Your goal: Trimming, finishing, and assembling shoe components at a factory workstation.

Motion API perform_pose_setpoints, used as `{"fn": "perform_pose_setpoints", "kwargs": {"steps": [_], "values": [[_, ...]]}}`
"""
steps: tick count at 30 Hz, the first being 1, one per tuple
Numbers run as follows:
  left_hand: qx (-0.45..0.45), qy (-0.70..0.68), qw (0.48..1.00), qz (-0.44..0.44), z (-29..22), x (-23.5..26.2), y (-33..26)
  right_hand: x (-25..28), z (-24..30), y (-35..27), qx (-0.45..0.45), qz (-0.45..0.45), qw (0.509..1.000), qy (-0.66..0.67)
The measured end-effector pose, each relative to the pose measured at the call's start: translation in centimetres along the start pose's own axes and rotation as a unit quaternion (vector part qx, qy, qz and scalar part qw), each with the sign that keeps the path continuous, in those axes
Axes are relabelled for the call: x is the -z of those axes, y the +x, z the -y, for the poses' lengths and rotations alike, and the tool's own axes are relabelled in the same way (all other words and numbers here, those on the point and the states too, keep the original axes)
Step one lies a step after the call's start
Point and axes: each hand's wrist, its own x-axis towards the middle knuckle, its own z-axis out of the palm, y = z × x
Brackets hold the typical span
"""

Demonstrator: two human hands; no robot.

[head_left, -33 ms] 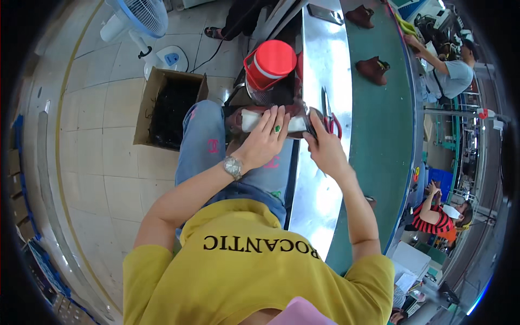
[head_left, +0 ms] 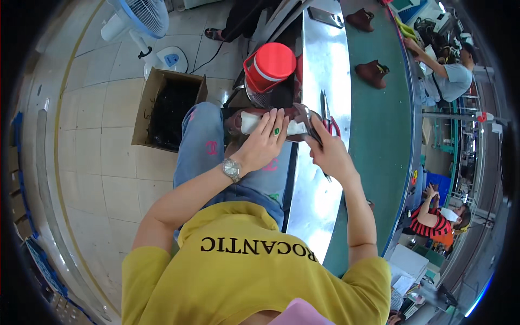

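Observation:
Across my lap lies a brown shoe (head_left: 233, 121), bottom up, with a white piece (head_left: 250, 123) along its underside. My left hand (head_left: 269, 135) is laid over the middle of it, fingers side by side, holding it down; the thumb is hidden. My right hand (head_left: 328, 150) is closed round a pair of metal pincers (head_left: 311, 123), their head at the shoe's right end. Whether the jaws grip the leather cannot be made out. Just beyond that hand, red-handled scissors (head_left: 325, 105) lie on the metal bench edge (head_left: 327, 65).
A red-lidded jug (head_left: 274, 60) stands beyond the shoe. An open carton (head_left: 142, 116) and a fan (head_left: 143, 16) are on the left. Brown shoes (head_left: 372, 73) rest on the green belt (head_left: 382, 135), near a phone (head_left: 325, 17). Other people work on the far right.
My right hand has drawn slightly down and turned, so the pincers now slant with their head over the shoe's end. My left hand stays on the shoe.

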Motion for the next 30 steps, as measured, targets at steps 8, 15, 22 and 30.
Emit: {"fn": "perform_pose_setpoints", "kwargs": {"steps": [8, 15, 22, 30], "values": [[0.014, -0.010, 1.000, -0.006, -0.4, 0.2, 0.1, -0.6, -0.8, 0.6, -0.009, -0.032, 0.999, -0.027], [0.008, -0.008, 1.000, -0.007, -0.7, 0.5, 0.0, -2.7, -0.7, 0.8, -0.017, -0.113, 0.993, -0.004], [0.009, -0.022, 0.999, -0.033, -0.5, 0.3, 0.0, -2.9, 1.9, 0.3, -0.005, -0.108, 0.993, -0.047], [0.019, -0.044, 0.997, -0.064, -0.4, -0.4, -0.2, -3.4, 3.2, 0.4, 0.040, -0.137, 0.981, -0.133]]}}
